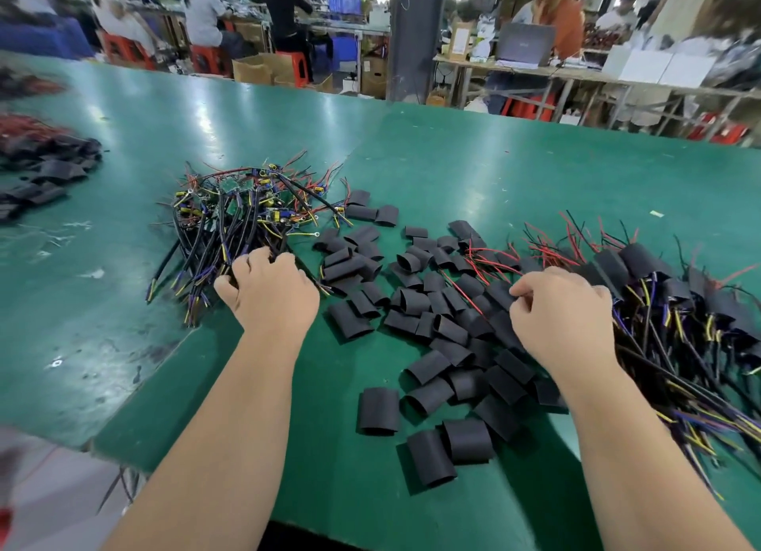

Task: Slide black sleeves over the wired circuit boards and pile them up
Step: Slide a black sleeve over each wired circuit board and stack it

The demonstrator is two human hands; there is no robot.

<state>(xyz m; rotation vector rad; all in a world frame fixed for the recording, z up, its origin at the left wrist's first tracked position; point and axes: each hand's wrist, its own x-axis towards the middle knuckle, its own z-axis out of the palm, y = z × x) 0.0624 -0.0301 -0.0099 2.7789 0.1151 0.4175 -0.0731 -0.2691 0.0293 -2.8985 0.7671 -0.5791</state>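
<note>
On the green table, a little left of the middle, lay a heap of boards, with their cables spreading toward the person. The left hand was at the near end of this heap. Its back faced up, its fingers were curled down round several cables, and the thumb touched them from the left side. Which board these cables belonged to could not be seen.

Just right of the heap, many loose sleeves were scattered, short black tubes lying flat, some on top of others. They reached from the heap to the near edge of the table. The right hand was over the right part of them, knuckles up and fingers bent down onto the sleeves. The fingertips were hidden, so I could not tell if they pinched one or only touched it.

Beside the right hand, at the right edge of the view, was a pile of boards already inside sleeves, with red, black and yellow wires sticking out on both sides. A second dark pile lay far off at the left edge, blurred.

Beyond the table, people sat at other benches on red stools, and a laptop stood open on a desk.
</note>
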